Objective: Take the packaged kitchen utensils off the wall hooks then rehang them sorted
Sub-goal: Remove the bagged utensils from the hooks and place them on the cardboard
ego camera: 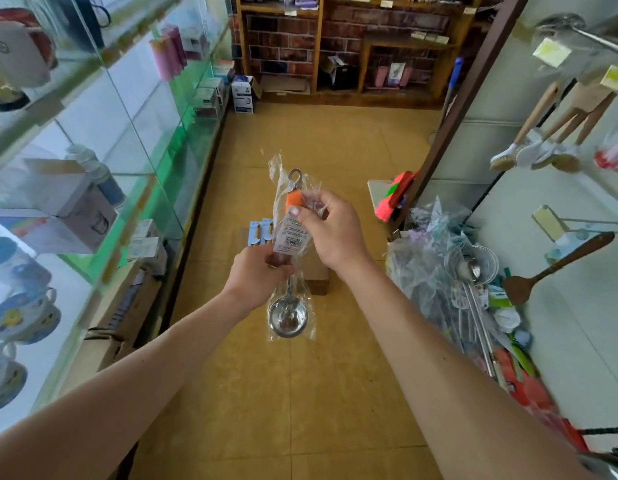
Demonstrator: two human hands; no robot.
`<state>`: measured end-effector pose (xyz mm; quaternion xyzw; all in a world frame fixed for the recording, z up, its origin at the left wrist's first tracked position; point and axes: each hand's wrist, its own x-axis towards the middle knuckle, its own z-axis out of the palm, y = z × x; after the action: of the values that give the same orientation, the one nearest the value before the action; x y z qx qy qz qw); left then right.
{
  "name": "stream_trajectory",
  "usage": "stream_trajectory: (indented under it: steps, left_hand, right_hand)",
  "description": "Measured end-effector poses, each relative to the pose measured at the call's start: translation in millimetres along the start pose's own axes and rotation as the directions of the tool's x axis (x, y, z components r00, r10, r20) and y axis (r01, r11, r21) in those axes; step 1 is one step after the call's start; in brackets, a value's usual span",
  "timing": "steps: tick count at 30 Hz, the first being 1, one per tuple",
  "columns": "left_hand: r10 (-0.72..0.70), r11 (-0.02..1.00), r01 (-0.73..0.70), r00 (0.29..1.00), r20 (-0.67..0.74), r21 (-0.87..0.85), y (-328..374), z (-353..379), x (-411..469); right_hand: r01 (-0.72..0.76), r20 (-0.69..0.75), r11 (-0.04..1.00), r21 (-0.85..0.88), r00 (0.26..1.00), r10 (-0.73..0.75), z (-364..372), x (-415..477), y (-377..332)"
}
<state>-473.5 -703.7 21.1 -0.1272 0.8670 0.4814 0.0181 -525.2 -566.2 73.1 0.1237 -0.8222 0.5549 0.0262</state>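
A steel ladle in a clear plastic sleeve [287, 317] hangs bowl-down in front of me, with an orange tag and a white label near its top. My left hand [257, 277] grips the handle's middle. My right hand [330, 230] pinches the sleeve's upper end just below the metal hanging loop. A heap of packaged utensils [449, 282] lies low on the right, with strainers and long steel handles. On the white wall at right, a wooden spatula [557, 266] hangs on a hook, and wooden-handled brushes [539, 140] hang higher up.
Glass display shelves [103, 174] with mugs and boxes line the left side. A tiled aisle floor [300, 393] runs ahead to wooden shelving [335, 46] at the back. A small cardboard box [318, 275] stands on the floor under my hands. A brown post [456, 116] leans at right.
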Motion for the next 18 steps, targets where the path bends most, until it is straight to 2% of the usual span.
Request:
stream_trajectory:
  steps: [11, 18]
  left_hand:
    - [-0.036, 0.999, 0.035, 0.998, 0.047, 0.022, -23.5, -52.4, 95.7]
    - [-0.027, 1.000, 0.026, 0.998, 0.051, 0.011, -26.1, -56.6, 141.7]
  right_hand:
    - [-0.063, -0.005, 0.997, -0.036, 0.998, 0.063, 62.1, 86.1, 3.0]
    - [-0.017, 0.008, 1.000, -0.009, 1.000, 0.018, 73.6, 132.8, 13.7]
